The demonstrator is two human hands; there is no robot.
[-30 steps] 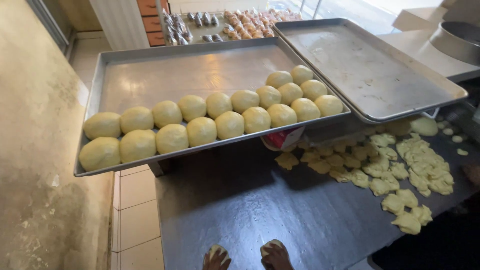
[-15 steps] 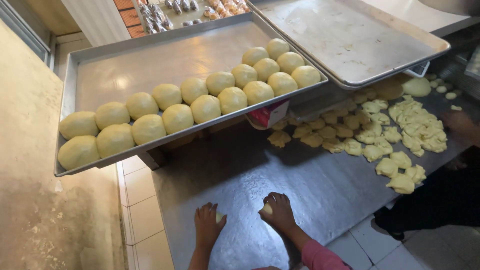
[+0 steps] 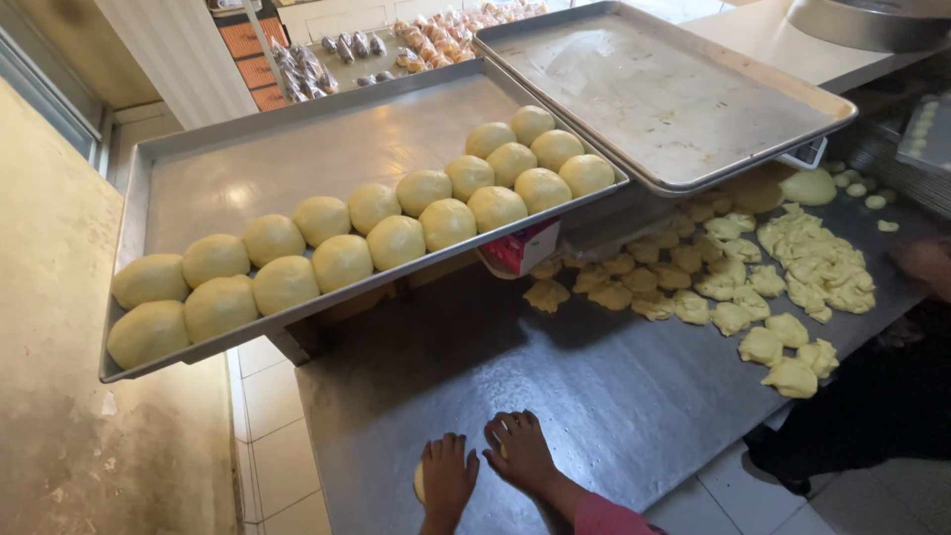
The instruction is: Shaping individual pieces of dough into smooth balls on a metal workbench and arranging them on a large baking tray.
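My left hand (image 3: 448,475) presses down on a pale dough piece (image 3: 420,483) whose edge peeks out at its left. My right hand (image 3: 520,452) lies cupped over another dough piece that is almost wholly hidden beneath the palm. Both hands rest on the dark metal worktable (image 3: 594,386) near its front edge. Above them a large metal tray (image 3: 258,168) carries two rows of round dough balls (image 3: 396,242). Several flat cut dough pieces (image 3: 733,287) lie scattered on the table to the right.
An empty metal tray (image 3: 674,89) overlaps the first at the upper right. Another person's hand (image 3: 926,263) and dark clothing (image 3: 872,406) are at the right edge. A red-and-white box (image 3: 520,250) sits under the tray. Tiled floor (image 3: 267,436) shows on the left.
My hands have come further into view from the bottom edge and now sit flat over the dough pieces. The view has tilted downward and closer to the table.
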